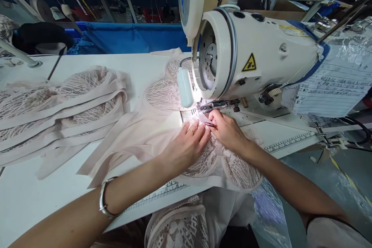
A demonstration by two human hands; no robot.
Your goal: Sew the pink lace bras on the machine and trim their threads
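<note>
A pale pink lace bra (200, 166) lies under the sewing machine head (221, 54), its band and cups spread over the table. My left hand (190, 141) rests flat on the fabric just in front of the lit needle area, fingers stretched out and pressing down. Right beside it, my right hand (225, 126) is closed in a pinch at the fabric edge. A slim, dark and reddish pointed tool (211, 124) sticks out from its fingers; its exact kind is too small to make out. The presser foot (199, 107) is partly hidden by glare.
More lace bras (95, 97) are piled on the left of the white table (35, 201). A small lamp (185, 87) hangs by the needle. Handwritten sheets (331, 81) lean at the right. Ruler tape (162, 193) runs along the front edge; lace pieces (180, 221) lie on the lap.
</note>
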